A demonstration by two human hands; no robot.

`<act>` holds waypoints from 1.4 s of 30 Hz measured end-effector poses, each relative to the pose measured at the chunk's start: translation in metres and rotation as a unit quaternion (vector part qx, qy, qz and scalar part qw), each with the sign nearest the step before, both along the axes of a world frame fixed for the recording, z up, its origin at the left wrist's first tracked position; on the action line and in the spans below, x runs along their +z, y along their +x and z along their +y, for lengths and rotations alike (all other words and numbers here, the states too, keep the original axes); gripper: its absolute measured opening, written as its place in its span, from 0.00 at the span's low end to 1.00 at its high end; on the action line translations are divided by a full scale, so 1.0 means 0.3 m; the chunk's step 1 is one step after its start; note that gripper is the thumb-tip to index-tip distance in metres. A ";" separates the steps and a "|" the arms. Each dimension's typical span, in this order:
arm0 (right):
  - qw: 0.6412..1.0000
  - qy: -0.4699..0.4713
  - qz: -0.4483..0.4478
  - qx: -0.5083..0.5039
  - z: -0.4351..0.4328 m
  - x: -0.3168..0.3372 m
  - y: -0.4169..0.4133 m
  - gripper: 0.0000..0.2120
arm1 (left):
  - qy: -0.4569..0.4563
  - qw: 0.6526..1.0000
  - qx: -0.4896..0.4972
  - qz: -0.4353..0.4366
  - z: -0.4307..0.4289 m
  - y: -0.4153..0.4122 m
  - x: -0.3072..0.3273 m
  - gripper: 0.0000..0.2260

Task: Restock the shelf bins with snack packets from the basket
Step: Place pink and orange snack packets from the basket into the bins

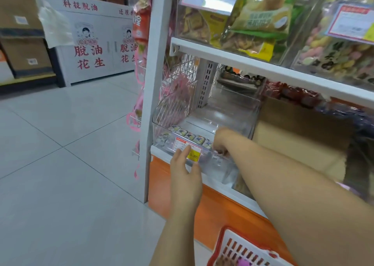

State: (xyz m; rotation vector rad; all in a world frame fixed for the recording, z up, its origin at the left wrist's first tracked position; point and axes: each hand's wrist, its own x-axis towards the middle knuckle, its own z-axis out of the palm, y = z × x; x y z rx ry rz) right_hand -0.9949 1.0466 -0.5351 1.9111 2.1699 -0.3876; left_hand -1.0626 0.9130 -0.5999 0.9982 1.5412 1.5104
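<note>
A clear plastic shelf bin sits on the lower shelf, with a row of small snack packets along its front. My right hand reaches down inside the bin at the row's right end, fingers curled over the packets there; whether it grips one is hidden. My left hand lies against the bin's front wall, fingers straight, touching the red and yellow price label. The red and white basket sits below at the bottom edge, a few packets showing inside.
A white shelf post stands left of the bin, hung with pink packets. An open cardboard box sits right of the bin. Bins of snack bags fill the upper shelf. Tiled floor spreads to the left toward a white peanut display.
</note>
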 end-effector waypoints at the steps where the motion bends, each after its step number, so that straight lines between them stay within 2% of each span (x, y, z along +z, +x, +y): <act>1: 0.999 -0.007 -0.038 0.011 -0.007 -0.004 -0.010 0.07 | -0.001 1.000 0.002 0.006 0.002 -0.003 -0.002 0.21; 5: 0.989 -0.023 -0.121 0.079 -0.014 -0.002 -0.018 0.14 | -0.006 1.000 0.006 0.022 0.008 -0.006 -0.008 0.21; 8: 0.991 -0.012 -0.099 0.088 -0.042 0.027 -0.011 0.14 | -0.006 1.000 0.006 0.026 0.007 -0.001 -0.008 0.21; 10: 0.996 0.025 -0.025 0.086 -0.063 0.053 0.003 0.17 | -0.005 1.000 0.005 0.027 0.000 0.004 -0.009 0.21; 12: 0.989 0.066 0.103 0.082 -0.093 0.089 0.038 0.20 | -0.002 1.000 0.006 0.026 -0.013 0.011 -0.012 0.20; 15: 0.947 0.160 0.242 0.137 -0.204 0.143 0.130 0.17 | 0.005 0.999 0.006 0.034 -0.040 0.031 -0.014 0.19; 17: 0.912 0.168 0.338 0.158 -0.301 0.140 0.203 0.12 | 0.006 0.999 0.006 0.050 -0.062 0.049 -0.019 0.18; 19: 0.886 0.152 0.407 0.165 -0.400 0.105 0.277 0.13 | -0.002 0.995 -0.003 0.098 -0.087 0.069 -0.042 0.17; 21: 0.877 0.146 0.435 0.144 -0.481 0.035 0.350 0.14 | -0.026 0.983 -0.036 0.180 -0.112 0.092 -0.096 0.16; 24: 0.894 0.122 0.418 0.104 -0.559 -0.117 0.458 0.13 | -0.104 0.939 -0.157 0.287 -0.150 0.127 -0.198 0.16; 27: 0.926 0.040 0.373 0.053 -0.584 -0.309 0.578 0.08 | -0.192 0.878 -0.261 0.352 -0.187 0.156 -0.277 0.16; 31: 0.959 -0.068 0.273 -0.021 -0.597 -0.583 0.732 0.11 | -0.264 0.795 -0.353 0.416 -0.223 0.187 -0.320 0.17; 34: 0.979 -0.121 0.162 -0.018 -0.620 -0.713 0.805 0.17 | -0.295 0.736 -0.406 0.454 -0.231 0.198 -0.336 0.18; 38: 0.982 -0.158 0.108 -0.005 -0.627 -0.803 0.836 0.24 | -0.306 0.712 -0.416 0.475 -0.220 0.196 -0.358 0.20; 42: 0.989 -0.125 0.080 0.002 -0.632 -0.885 0.829 0.26 | -0.302 0.705 -0.416 0.488 -0.223 0.195 -0.376 0.20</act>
